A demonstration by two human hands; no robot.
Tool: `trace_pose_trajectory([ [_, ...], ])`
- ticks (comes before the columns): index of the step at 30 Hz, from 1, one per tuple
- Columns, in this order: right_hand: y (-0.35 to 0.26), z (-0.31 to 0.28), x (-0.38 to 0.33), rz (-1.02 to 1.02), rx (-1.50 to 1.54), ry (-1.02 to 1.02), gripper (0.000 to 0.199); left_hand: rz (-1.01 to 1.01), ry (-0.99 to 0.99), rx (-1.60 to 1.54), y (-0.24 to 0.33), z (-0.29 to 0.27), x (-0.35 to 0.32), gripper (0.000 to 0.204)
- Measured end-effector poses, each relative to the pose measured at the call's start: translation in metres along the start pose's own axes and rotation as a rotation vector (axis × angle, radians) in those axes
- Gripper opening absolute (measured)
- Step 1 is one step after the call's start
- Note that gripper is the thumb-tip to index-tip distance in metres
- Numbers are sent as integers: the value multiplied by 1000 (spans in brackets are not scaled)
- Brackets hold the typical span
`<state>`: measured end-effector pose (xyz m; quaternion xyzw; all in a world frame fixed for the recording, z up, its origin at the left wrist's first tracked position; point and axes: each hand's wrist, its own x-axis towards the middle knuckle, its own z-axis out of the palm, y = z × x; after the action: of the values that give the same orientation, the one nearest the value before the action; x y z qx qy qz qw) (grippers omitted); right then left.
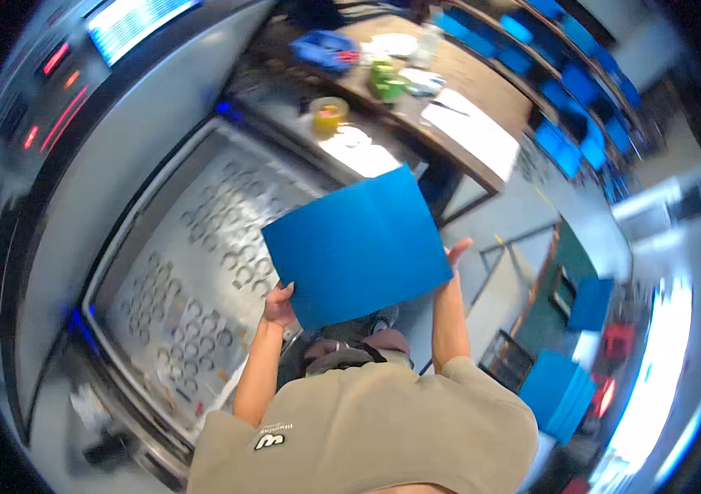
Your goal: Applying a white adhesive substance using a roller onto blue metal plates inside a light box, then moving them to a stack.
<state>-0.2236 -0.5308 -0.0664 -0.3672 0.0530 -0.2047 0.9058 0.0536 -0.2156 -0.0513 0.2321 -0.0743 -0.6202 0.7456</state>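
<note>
A flat, rectangular blue sheet [359,251] is held up in front of my body, tilted with its far right corner raised toward the workbench. My left hand [279,305] grips its lower left edge, the thumb lying on top. At the sheet's right edge is my right hand [454,262]; its thumb sticks out away from the sheet, and the other fingers are mostly hidden behind it. Left of the sheet, a metal bed [132,247] of a machine carries many small ring-shaped pieces [153,288]. Whatever lies beneath the sheet is covered.
A wooden workbench [482,82] ahead holds papers, a blue container [323,51] and a green item [385,81]. Blue bins [560,148] fill shelving at far right. More blue sheets [556,395] are stacked on the right near a green table [569,263]. A lit screen [138,26] is at upper left.
</note>
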Motion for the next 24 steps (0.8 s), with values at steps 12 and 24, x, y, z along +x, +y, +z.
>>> trace_pose_trajectory([
  [12, -203, 88, -198, -842, -223, 1187, 48, -540, -427, 295, -253, 282, 191, 54],
  [24, -482, -289, -464, 518, -1891, 1787, 26, -841, 344, 764, -341, 124, 238, 42],
])
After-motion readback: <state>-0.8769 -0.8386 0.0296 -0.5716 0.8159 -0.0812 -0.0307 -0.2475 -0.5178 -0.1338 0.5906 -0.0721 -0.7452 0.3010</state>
